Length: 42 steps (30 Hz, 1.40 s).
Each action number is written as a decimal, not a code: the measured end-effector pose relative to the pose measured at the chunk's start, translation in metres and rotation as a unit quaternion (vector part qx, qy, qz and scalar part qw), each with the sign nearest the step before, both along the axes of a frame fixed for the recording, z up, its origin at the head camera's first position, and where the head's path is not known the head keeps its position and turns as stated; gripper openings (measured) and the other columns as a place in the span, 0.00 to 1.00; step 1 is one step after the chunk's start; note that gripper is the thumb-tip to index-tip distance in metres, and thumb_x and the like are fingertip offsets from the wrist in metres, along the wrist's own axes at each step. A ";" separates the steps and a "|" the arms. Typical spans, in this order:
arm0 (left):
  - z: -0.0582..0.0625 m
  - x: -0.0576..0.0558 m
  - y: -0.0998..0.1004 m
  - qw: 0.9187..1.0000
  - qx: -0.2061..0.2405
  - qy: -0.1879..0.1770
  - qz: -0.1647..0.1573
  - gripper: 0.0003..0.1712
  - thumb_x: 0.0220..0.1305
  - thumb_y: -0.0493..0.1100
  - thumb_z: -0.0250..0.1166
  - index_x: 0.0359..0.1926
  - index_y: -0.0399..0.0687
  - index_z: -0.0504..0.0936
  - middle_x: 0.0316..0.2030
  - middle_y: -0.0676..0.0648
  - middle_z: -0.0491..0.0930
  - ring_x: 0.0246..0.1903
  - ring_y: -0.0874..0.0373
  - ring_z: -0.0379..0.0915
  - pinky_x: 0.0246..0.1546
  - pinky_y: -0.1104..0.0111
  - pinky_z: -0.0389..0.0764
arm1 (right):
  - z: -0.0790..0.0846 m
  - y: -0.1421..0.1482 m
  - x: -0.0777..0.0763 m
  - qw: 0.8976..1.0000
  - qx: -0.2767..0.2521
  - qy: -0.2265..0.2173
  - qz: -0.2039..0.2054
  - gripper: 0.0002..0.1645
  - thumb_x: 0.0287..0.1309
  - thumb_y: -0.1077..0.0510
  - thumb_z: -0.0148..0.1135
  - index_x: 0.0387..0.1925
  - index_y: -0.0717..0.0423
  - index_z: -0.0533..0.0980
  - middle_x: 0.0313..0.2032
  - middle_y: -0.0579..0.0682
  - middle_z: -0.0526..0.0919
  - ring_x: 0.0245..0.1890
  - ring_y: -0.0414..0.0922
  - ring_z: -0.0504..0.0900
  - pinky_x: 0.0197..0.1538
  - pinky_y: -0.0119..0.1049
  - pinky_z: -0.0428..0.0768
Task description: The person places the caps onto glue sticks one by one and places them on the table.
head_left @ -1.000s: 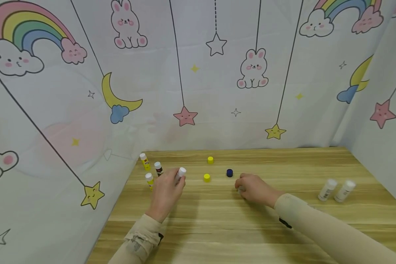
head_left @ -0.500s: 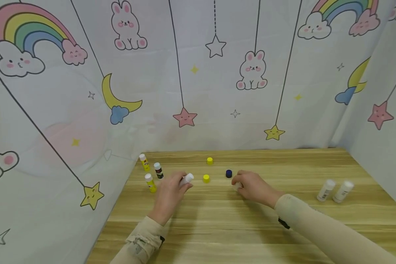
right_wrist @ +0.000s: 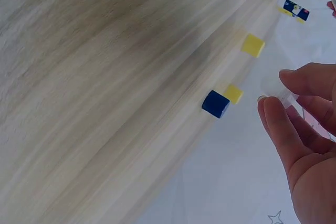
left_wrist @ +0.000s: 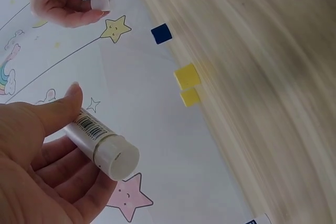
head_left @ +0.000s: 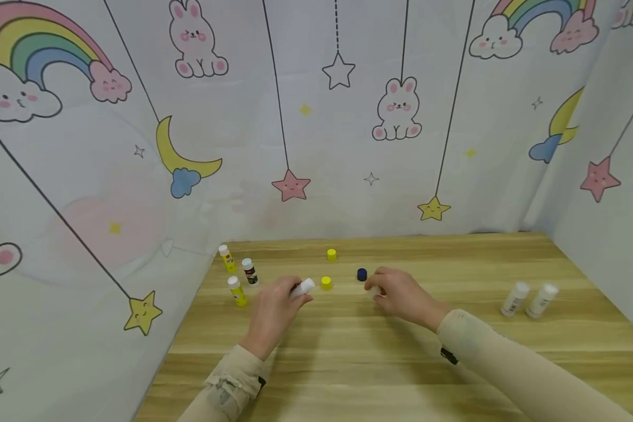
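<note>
Cartoon-printed cloth [head_left: 348, 140] with rabbits, stars and rainbows hangs behind and beside a striped wooden desk [head_left: 337, 363], which fills the lower part of the head view. At lower centre, the left hand [head_left: 273, 313] holds a white tube [head_left: 303, 287] above the desk, its fingers [left_wrist: 79, 182] curled beneath it and the thumb on top. To its right, the right hand [head_left: 408, 299] pinches a small white cap [head_left: 374, 291] between thumb and fingertips, apart from the tube.

From the head camera the fingers hide most of both; the left wrist view shows a barcode on the tube's label, a thin seam and a pale round end, and at upper left the cap as a short, whitish piece. In the right wrist view the cap looks pale and partly see-through.

Between the hands in the head view lie two yellow caps [head_left: 326, 283] and a dark blue cap [head_left: 361, 274], the blue one just beside the right fingers. Only the head view shows the pair of white bottles [head_left: 515, 299] at right. Left of the hands stand two yellow bottles [head_left: 237, 291] and a black bottle [head_left: 250, 271], all white-topped. What the containers hold cannot be seen.
</note>
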<state>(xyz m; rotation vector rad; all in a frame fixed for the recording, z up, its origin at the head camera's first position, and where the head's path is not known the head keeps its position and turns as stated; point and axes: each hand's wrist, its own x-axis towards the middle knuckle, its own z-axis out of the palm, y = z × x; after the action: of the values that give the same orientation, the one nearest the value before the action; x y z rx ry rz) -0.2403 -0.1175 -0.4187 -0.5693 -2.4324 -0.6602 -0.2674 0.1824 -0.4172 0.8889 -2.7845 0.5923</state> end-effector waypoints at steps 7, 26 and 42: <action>0.002 0.000 0.007 1.000 -0.007 -0.004 -0.009 0.14 0.53 0.47 0.79 0.37 0.49 0.85 0.32 0.53 0.83 0.28 0.62 0.76 0.30 0.66 0.79 | 0.006 -0.004 0.004 1.000 -0.004 -0.003 -0.007 0.13 0.54 0.65 0.73 0.42 0.51 0.85 0.36 0.42 0.79 0.30 0.37 0.73 0.33 0.31 0.76; -0.004 0.003 0.022 0.999 -0.016 -0.004 -0.028 0.11 0.56 0.42 0.78 0.40 0.48 0.86 0.35 0.52 0.85 0.31 0.61 0.80 0.32 0.65 0.81 | 0.013 -0.012 0.008 0.994 -0.111 0.017 0.012 0.11 0.58 0.65 0.71 0.42 0.50 0.84 0.37 0.39 0.80 0.36 0.34 0.80 0.41 0.29 0.83; -0.004 0.008 0.031 0.999 -0.024 0.014 -0.047 0.17 0.51 0.46 0.81 0.39 0.49 0.84 0.34 0.52 0.83 0.30 0.61 0.80 0.32 0.65 0.82 | 0.016 -0.016 0.012 0.986 -0.164 -0.008 0.014 0.09 0.60 0.62 0.71 0.43 0.53 0.86 0.37 0.39 0.82 0.36 0.33 0.82 0.39 0.27 0.82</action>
<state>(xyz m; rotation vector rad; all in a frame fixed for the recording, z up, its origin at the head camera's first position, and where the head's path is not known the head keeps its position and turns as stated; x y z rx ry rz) -0.2320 -0.0869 -0.4224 -0.7107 -2.4133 -0.6276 -0.2554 0.1664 -0.4013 0.8515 -2.5817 1.0294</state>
